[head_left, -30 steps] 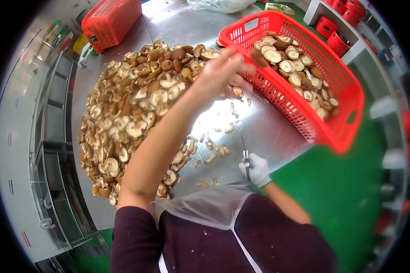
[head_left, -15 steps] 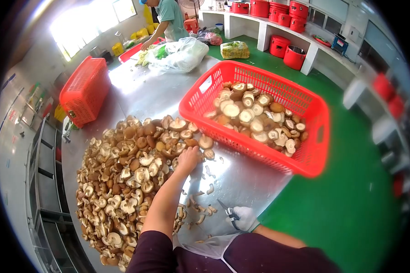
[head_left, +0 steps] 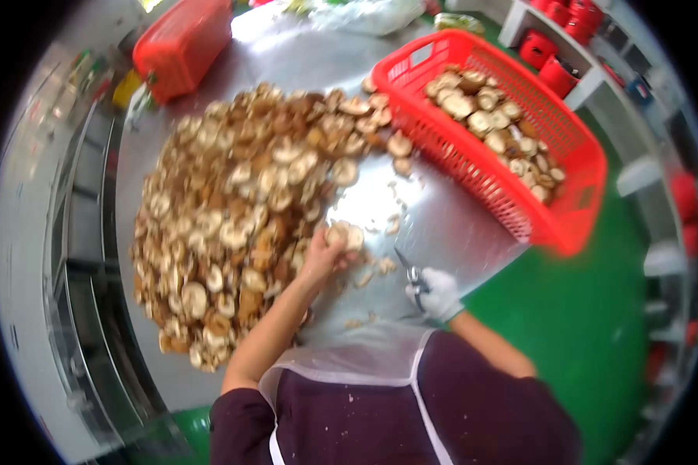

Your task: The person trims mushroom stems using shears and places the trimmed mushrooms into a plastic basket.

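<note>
My bare left hand (head_left: pixel 326 256) is closed on a shiitake mushroom (head_left: pixel 352 237), its pale side showing, at the right edge of a big mushroom pile (head_left: pixel 217 225). In a white glove, my right hand (head_left: pixel 440 294) grips a pair of scissors (head_left: pixel 404 263) with dark handles, the blades pointing up and left, apart from the mushroom. Cut stems (head_left: pixel 384 266) lie scattered on the metal table between my hands. Beyond them stands a red plastic basket (head_left: pixel 465 167), partly filled with mushrooms (head_left: pixel 492 116) whose pale cut sides mostly show.
The metal table (head_left: pixel 457 225) ends at the right above a green floor (head_left: pixel 551 325). Another red basket (head_left: pixel 182 50) stands at the far left, and plastic bags (head_left: pixel 372 15) lie at the far end. Metal shelving (head_left: pixel 93 232) runs along the left.
My left hand has come back from the pile's far right edge toward my body, now with a mushroom in it. The scissors remain in my right hand. The view has tilted downward.
</note>
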